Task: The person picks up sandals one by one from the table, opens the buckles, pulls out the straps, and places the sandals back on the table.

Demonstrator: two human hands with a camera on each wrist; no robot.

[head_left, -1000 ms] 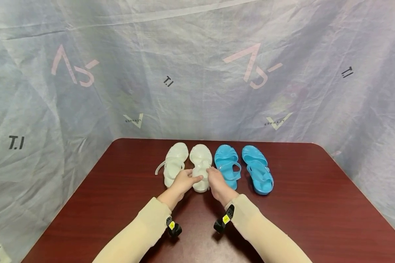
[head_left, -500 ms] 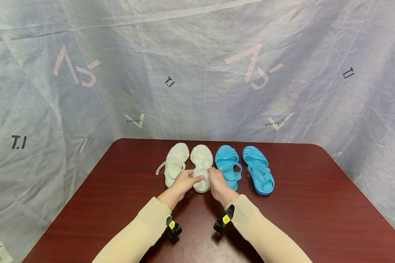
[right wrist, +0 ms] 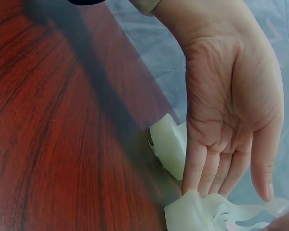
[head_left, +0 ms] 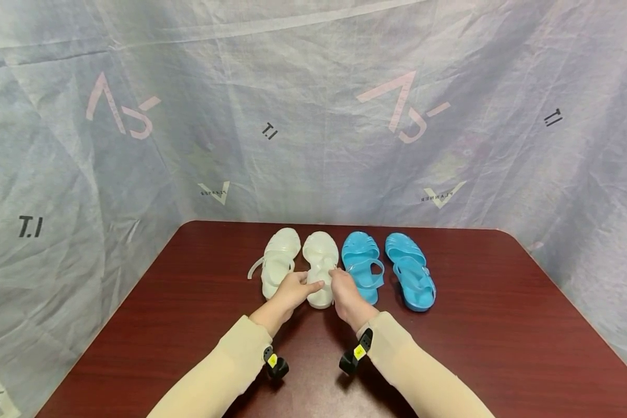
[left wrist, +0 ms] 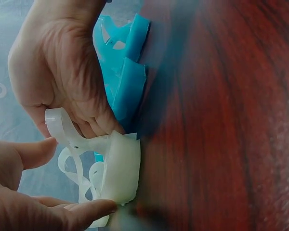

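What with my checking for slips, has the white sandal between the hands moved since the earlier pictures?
No: in the head view, the white sandal shows no clear shift in any direction against the table's back edge.

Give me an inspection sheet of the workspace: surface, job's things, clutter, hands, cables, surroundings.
Surface: table, dark red, wood-grained.
Job's thing: right white sandal, between the hands, toe pointing away from the person.
Clutter: other sandals only. Left white sandal, its strap sticking out leftward; left blue sandal; right blue sandal, angled, toe leftward.
Left hand: fingers touch the right white sandal's left side, thumb by its strap.
Right hand: at the same sandal's right side; fingertips partly hidden.
Cables: nothing seen.
Surroundings: pale printed cloth behind the table and along both sides.
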